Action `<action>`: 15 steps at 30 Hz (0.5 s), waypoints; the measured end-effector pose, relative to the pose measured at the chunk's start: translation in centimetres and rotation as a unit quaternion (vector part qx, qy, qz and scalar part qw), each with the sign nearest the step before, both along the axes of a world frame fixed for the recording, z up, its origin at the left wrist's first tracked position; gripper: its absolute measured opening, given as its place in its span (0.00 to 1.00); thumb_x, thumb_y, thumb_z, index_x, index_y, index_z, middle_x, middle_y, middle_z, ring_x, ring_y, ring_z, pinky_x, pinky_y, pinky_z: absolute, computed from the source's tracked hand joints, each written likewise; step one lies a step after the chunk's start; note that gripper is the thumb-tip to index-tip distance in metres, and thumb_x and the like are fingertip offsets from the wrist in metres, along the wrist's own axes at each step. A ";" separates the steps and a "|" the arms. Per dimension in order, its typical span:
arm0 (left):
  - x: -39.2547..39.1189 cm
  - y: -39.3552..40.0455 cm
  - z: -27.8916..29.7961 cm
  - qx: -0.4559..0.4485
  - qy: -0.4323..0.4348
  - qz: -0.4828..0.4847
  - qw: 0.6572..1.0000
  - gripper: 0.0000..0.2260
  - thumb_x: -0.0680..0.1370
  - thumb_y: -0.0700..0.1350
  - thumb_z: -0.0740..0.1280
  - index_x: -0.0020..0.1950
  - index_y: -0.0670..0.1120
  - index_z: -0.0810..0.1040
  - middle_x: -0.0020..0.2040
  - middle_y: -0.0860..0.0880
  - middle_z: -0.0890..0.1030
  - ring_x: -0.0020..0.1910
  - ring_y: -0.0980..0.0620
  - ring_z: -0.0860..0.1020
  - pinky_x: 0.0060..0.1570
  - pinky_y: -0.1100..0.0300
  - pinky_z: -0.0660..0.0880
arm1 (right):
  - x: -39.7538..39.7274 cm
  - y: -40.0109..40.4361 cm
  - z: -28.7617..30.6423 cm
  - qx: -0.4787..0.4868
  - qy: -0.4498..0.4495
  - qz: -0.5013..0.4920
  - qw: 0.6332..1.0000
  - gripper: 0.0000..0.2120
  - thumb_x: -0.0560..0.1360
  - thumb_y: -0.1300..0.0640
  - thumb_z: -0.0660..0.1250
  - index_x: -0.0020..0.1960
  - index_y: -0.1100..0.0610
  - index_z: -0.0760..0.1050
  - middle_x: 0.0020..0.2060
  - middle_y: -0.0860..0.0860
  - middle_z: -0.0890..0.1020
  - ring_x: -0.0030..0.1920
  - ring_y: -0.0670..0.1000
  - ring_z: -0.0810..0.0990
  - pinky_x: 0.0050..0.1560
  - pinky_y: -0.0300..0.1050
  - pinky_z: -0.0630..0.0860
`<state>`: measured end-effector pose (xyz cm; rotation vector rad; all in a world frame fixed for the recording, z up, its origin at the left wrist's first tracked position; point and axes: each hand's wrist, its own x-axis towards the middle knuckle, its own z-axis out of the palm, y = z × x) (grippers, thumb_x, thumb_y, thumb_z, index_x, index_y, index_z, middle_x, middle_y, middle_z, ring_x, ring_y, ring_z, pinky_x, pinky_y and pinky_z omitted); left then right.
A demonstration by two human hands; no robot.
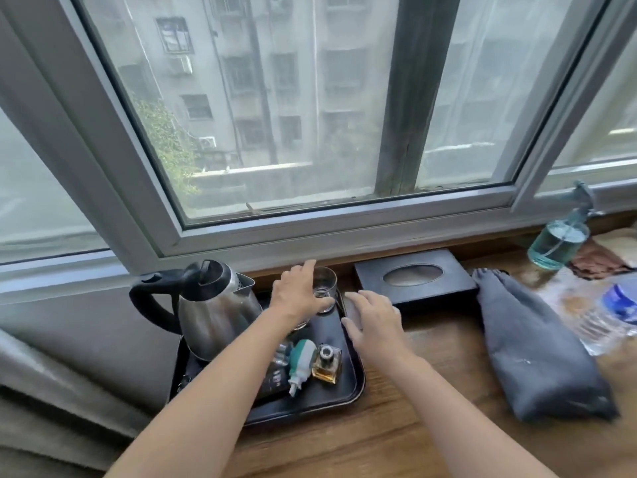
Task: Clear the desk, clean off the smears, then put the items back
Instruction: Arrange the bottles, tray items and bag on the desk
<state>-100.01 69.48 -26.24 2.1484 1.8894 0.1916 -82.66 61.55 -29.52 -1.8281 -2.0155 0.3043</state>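
A black tray (348, 384) sits at the left of the wooden desk (396, 426) under the window. It carries a steel kettle (213, 305), a clear glass (326, 286), a second glass (300, 326) mostly hidden under my wrist, a green-and-white plug-in device (301, 360), a small perfume bottle (327, 364) and a dark packet (274, 382). My left hand (298, 294) grips the clear glass at the tray's far right corner, thumb in front and fingers behind. My right hand (374, 322) hovers with relaxed fingers over the tray's right edge and holds nothing.
A dark tissue box (413, 281) stands against the sill right of the tray. A folded grey cloth (537, 353) lies further right, beside a plastic water bottle (610, 315). A teal spray bottle (558, 243) and a brown cloth (596, 263) are at the far right.
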 end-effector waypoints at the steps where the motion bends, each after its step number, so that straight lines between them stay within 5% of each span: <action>1: 0.0 0.3 -0.2 -0.001 0.008 -0.003 1.000 0.43 0.73 0.65 0.75 0.81 0.49 0.63 0.72 0.45 0.76 0.71 0.40 0.74 0.68 0.45 0.71 | -0.3 0.0 0.0 -0.004 -0.009 -0.011 1.000 0.24 0.78 0.48 0.69 0.72 0.50 0.72 0.67 0.49 0.76 0.67 0.57 0.72 0.65 0.56 0.70; 6: 0.9 1.3 -0.5 0.017 0.033 0.010 0.999 0.32 0.72 0.67 0.71 0.69 0.49 0.73 0.62 0.48 0.82 0.64 0.43 0.77 0.61 0.47 0.69 | -1.0 0.3 -0.3 0.015 -0.059 -0.019 0.998 0.24 0.76 0.46 0.70 0.70 0.48 0.73 0.62 0.49 0.77 0.61 0.57 0.72 0.58 0.55 0.71; 10: 0.8 1.3 0.1 0.019 -0.035 0.046 0.998 0.27 0.69 0.62 0.74 0.61 0.49 0.77 0.56 0.50 0.85 0.60 0.45 0.81 0.61 0.50 0.72 | -0.9 1.4 -1.1 0.047 -0.064 -0.004 0.997 0.32 0.71 0.43 0.75 0.72 0.50 0.71 0.60 0.46 0.79 0.57 0.58 0.73 0.53 0.55 0.71; 15: -0.4 -1.9 3.6 0.039 -0.195 0.071 0.977 0.29 0.67 0.53 0.80 0.66 0.53 0.78 0.56 0.55 0.83 0.54 0.54 0.81 0.55 0.60 0.74 | -0.1 3.0 -0.4 0.023 0.077 0.020 0.997 0.41 0.71 0.41 0.76 0.78 0.50 0.64 0.68 0.42 0.73 0.65 0.52 0.66 0.67 0.53 0.67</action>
